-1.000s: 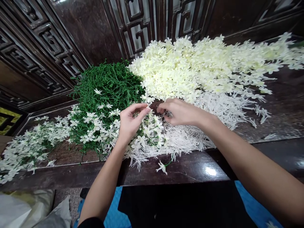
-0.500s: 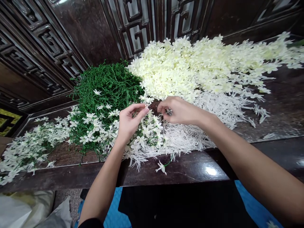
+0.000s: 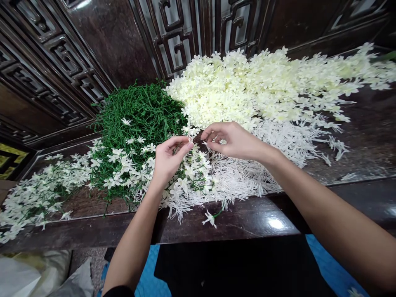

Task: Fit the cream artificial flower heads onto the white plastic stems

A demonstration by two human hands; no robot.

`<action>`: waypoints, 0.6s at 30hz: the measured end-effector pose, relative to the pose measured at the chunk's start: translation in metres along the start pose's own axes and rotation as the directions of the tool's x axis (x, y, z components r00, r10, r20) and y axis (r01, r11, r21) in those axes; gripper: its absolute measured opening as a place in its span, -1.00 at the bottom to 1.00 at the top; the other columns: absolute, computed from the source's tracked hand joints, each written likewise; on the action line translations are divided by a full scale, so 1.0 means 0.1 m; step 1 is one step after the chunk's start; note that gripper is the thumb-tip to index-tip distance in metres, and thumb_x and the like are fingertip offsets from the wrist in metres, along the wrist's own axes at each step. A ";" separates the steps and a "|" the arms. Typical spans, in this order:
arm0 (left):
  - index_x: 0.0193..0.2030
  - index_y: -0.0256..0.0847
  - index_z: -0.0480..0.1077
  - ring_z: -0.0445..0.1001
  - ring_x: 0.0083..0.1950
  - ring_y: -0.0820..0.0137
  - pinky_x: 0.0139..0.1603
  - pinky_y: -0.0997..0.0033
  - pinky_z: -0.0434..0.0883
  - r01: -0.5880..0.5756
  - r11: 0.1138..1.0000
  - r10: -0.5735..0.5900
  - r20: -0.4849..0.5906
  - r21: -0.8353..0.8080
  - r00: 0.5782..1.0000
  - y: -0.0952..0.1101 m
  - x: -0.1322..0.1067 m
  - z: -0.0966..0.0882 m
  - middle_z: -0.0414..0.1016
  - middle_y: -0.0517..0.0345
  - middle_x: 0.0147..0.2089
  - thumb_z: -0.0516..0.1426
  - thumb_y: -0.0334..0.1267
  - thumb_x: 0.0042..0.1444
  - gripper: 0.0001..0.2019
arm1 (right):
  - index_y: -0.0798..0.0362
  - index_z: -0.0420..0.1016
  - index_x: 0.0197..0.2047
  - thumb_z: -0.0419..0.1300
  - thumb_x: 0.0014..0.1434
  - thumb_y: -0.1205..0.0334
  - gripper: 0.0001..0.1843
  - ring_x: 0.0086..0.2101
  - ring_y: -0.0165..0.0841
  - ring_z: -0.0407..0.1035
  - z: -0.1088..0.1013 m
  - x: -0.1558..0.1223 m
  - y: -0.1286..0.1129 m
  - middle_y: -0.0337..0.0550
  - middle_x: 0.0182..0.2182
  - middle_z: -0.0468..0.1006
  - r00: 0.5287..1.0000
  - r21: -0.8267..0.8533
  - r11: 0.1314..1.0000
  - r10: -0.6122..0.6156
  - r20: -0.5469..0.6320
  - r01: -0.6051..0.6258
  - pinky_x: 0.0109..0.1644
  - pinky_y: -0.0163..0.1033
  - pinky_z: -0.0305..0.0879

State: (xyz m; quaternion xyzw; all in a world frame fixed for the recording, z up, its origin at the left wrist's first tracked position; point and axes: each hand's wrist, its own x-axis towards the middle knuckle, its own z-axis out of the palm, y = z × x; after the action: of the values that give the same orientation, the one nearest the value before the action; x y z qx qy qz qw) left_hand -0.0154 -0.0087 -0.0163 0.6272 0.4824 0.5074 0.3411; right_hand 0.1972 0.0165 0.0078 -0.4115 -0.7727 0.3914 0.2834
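My left hand [image 3: 170,154] is closed in a pinch, thumb against forefinger, with a small white artificial flower [image 3: 191,140] at the fingertips, partly hidden. My right hand [image 3: 230,139] hovers just to the right, fingers curled but apart, with nothing visible between them. Beneath the hands lie white artificial flowers on green stems [image 3: 193,169]. White thread-like flower stamens [image 3: 244,179] are heaped below the right hand. Behind it rises a big pile of cream-white petals [image 3: 222,90]. Green plastic stems [image 3: 139,109] form a mound to the left.
Finished-looking stemmed flowers [image 3: 46,185] spread along the far left of the dark wooden bench [image 3: 262,222]. One stemmed flower [image 3: 210,218] rests at its front edge. A carved lattice backrest [image 3: 176,33] stands behind. Pale bags [image 3: 37,272] sit on the floor at lower left.
My right hand has shifted slightly left and up, and its fingers have loosened and straightened a little. The left hand keeps its pinch in nearly the same place.
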 end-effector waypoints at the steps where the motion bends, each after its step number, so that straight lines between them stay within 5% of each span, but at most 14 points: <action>1: -0.29 -0.12 0.59 0.57 -0.23 0.40 -0.15 0.34 0.53 0.001 1.000 -0.001 0.000 0.003 1.000 0.00 0.00 0.00 0.65 0.12 -0.25 0.35 -0.22 0.00 -0.88 | 0.05 0.56 -0.07 0.19 0.19 0.34 -0.76 -0.09 -0.22 0.51 0.00 0.00 0.00 -0.05 -0.04 0.61 1.000 -0.008 1.000 0.009 0.004 -0.009 0.10 0.08 0.45; 7: -0.31 -0.13 0.58 0.56 -0.26 0.41 -0.19 0.35 0.53 -0.004 1.000 0.004 0.003 0.012 1.000 0.05 0.00 0.01 0.65 0.11 -0.28 0.34 -0.25 0.00 -0.90 | 0.07 0.58 0.00 0.21 0.26 0.32 -0.75 -0.06 -0.21 0.51 0.01 0.02 0.04 -0.04 -0.02 0.62 0.999 -0.069 0.998 0.013 0.038 -0.010 0.06 0.10 0.47; 18: -0.31 -0.14 0.59 0.57 -0.24 0.40 -0.16 0.35 0.55 0.017 1.000 -0.017 0.021 0.000 1.000 0.04 0.00 0.01 0.65 0.10 -0.25 0.35 -0.25 0.00 -0.89 | 0.00 0.68 -0.25 0.37 0.07 0.22 -0.86 -0.22 -0.22 0.57 -0.03 0.00 -0.02 -0.12 -0.24 0.69 0.998 0.124 0.991 0.048 -0.049 -0.042 0.03 0.14 0.50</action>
State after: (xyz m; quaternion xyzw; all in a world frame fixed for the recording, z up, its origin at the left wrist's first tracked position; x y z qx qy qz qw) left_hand -0.0133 -0.0101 -0.0128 0.6285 0.4841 0.4978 0.3505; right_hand 0.1990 0.0167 0.0107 -0.4207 -0.7300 0.4338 0.3192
